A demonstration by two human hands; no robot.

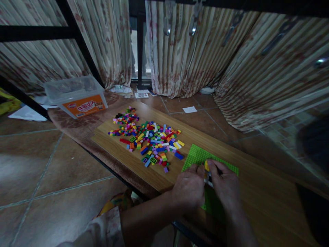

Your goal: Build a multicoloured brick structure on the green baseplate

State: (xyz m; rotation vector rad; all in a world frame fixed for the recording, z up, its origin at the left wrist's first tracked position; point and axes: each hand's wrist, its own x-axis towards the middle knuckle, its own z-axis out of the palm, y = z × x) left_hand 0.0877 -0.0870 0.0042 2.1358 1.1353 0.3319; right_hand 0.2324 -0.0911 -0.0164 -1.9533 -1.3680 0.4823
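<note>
A green studded baseplate (195,153) lies on the wooden board, under both of my hands. Over it, my right hand (226,183) is closed, thumb and fingers pinching a yellow toy brick (206,166). My left hand (189,187) is curled against the left side of the same spot, its fingertips partly hidden. Between the hands shows a small build of white and dark bricks (208,179), just below the yellow piece. My hands cover most of this build, so its full shape cannot be made out. Left of the baseplate spreads a pile of loose coloured bricks (155,140).
The wooden board (257,192) rests on a low bench with brown cloth (69,128). A clear plastic tub (77,92) with an orange label stands at its far left end. Striped curtains (180,51) hang behind. A white paper (189,109) lies on the tiled floor.
</note>
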